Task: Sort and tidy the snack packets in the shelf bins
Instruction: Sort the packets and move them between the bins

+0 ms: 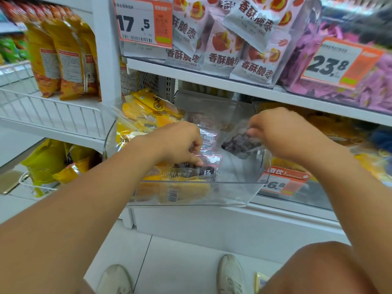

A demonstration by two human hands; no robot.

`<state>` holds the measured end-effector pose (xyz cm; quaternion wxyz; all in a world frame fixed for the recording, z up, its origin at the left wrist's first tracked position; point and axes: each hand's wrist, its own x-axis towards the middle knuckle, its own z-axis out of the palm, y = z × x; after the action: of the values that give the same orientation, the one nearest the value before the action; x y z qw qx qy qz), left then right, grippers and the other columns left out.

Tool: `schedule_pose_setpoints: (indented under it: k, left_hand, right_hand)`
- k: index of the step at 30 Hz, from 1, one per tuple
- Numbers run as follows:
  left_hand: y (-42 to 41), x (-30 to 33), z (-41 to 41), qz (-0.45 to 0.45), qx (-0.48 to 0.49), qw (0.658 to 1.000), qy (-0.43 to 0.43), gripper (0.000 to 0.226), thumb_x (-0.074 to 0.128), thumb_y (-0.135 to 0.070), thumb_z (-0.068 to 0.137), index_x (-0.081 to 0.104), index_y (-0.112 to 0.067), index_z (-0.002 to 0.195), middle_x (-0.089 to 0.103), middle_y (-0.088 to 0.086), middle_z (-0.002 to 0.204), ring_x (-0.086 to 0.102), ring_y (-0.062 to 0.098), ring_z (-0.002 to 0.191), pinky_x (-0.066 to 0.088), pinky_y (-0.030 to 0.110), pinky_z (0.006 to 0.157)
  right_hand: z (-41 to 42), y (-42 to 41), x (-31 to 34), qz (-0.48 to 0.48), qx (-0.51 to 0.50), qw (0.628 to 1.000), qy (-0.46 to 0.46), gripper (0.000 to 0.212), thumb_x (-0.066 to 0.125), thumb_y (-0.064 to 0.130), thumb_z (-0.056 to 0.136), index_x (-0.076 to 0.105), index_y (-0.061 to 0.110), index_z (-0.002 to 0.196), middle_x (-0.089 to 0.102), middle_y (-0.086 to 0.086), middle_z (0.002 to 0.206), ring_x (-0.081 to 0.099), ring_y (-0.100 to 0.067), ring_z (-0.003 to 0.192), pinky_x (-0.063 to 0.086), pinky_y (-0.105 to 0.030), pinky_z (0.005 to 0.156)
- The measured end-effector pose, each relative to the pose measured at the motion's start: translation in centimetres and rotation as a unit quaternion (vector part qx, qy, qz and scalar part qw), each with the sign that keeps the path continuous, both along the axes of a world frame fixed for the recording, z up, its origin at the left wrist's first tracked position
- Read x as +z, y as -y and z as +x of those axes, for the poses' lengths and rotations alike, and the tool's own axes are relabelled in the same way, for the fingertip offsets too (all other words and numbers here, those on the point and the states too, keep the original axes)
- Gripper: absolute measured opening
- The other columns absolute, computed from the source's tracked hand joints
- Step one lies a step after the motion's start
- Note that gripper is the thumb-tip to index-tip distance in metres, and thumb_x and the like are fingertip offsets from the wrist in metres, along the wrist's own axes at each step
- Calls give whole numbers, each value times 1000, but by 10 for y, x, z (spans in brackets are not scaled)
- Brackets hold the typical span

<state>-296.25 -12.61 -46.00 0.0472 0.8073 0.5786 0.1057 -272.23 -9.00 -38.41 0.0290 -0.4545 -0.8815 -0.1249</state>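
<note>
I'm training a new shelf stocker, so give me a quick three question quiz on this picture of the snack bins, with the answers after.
1. True or false: both hands are inside the clear bin.
2. What does the right hand hold: A, a yellow packet; B, a clear packet of dark snacks; C, a price tag?
3. What price shows on the tag above the left hand?

Key: 1 true. 2 B. 3 17.5.
</note>
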Motion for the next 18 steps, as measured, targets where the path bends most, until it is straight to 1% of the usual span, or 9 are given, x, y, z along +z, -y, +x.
schedule_pose_setpoints:
  k: [3,5,7,9,11,12,15,16,18]
  left_hand:
    - [1,0,1,5,1,1000,1,36,80,-55,75,61,-24,69,60,-4,89,58,19,83,54,44,73]
    - [6,2,2,9,6,1000,-3,31,79,-54,77,63,-28,72,56,-9,91,55,18,87,53,43,76]
    - [13,8,2,28,7,1000,9,13,78,-37,82,69,-28,84,57,-7,99,54,18,95,51,43,84]
    - [26,19,-4,75,27,995,53,7,72,-22,88,72,-21,95,61,-4,105,55,17,100,48,41,91]
    - [45,34,-15,124,66,986,92,7,69,-24,92,73,-19,93,64,-5,97,58,14,92,49,38,85]
    - [57,40,-21,127,87,983,102,9,69,-26,92,74,-19,91,66,-7,90,60,12,85,51,37,80]
    - [87,46,-28,58,127,983,118,12,74,-35,88,75,-24,84,66,-15,72,59,0,67,48,23,64]
    - [93,42,-24,27,135,984,111,13,77,-40,84,75,-27,84,65,-16,70,58,-3,67,44,16,61]
    - [101,26,-15,-17,153,985,73,20,80,-47,79,76,-30,89,67,-16,78,60,-1,74,45,18,64]
  right_hand:
    - [32,32,7,-57,60,957,-278,15,56,22,99,65,18,88,63,-3,76,64,-21,73,55,-35,64]
    - [29,45,-5,-80,110,922,-362,14,58,16,99,67,15,88,63,-2,74,63,-7,67,51,-14,60]
    - [15,48,-24,-59,143,915,-372,14,58,14,99,68,12,89,63,-3,72,58,-8,67,42,-7,57]
    - [-1,40,-40,-40,157,901,-403,15,58,16,100,69,10,91,63,-6,71,57,-14,65,46,-19,58]
    - [-11,28,-49,-24,156,893,-420,17,56,20,100,68,12,92,63,-7,69,57,-23,64,49,-35,60]
    - [-15,24,-51,-16,159,896,-415,17,55,22,100,68,13,93,62,-6,68,56,-24,62,49,-38,59]
    - [-28,16,-56,-33,180,896,-405,17,56,21,100,68,14,91,59,-1,66,53,-21,60,48,-37,58]
    - [-32,15,-58,-49,191,898,-393,16,57,20,100,69,13,91,60,-1,66,53,-20,60,47,-35,58]
    - [-41,16,-59,-72,207,916,-336,17,58,19,99,72,11,93,66,-5,71,58,-23,65,48,-35,62]
